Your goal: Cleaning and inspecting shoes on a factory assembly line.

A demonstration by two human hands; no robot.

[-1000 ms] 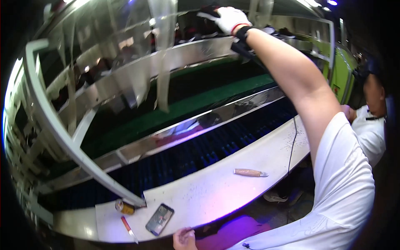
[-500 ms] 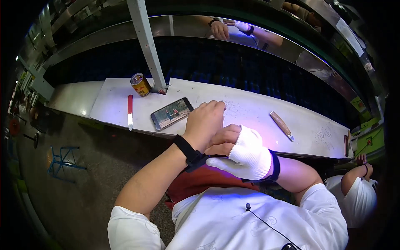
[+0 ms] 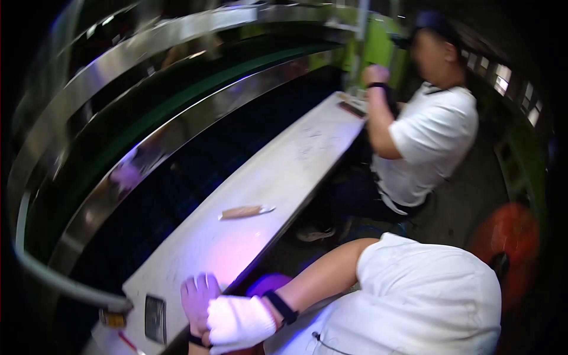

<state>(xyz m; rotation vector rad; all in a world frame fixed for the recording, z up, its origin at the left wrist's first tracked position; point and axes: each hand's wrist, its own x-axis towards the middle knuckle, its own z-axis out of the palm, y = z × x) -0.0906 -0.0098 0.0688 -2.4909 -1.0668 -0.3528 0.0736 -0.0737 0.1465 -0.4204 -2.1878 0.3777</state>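
Observation:
My left hand (image 3: 200,293) is bare, its fingers stretched out over the near edge of the white table (image 3: 290,160). Across its wrist lies my right hand (image 3: 239,322), in a white knit glove that leaves the fingers uncovered. Those fingers are curled at a black wrist strap (image 3: 198,339) on my left arm; what they grip there is hidden. A second black strap (image 3: 280,306) circles my right wrist. Beside the left hand lies a phone (image 3: 155,319). Farther along the table is a short-bladed knife with a wooden handle (image 3: 242,212).
A yellow can (image 3: 112,318) and a red-handled knife (image 3: 127,341) are at the table's lower left end. A dark conveyor belt (image 3: 195,168) runs along the far side. A co-worker in a white shirt (image 3: 435,127) sits at the other end, hands raised. A grey post (image 3: 65,284) rises at left.
My view has swung to the right, bringing the co-worker into full sight and blurring parts of the picture. My hands stay together, with the left fingers now straighter and more spread.

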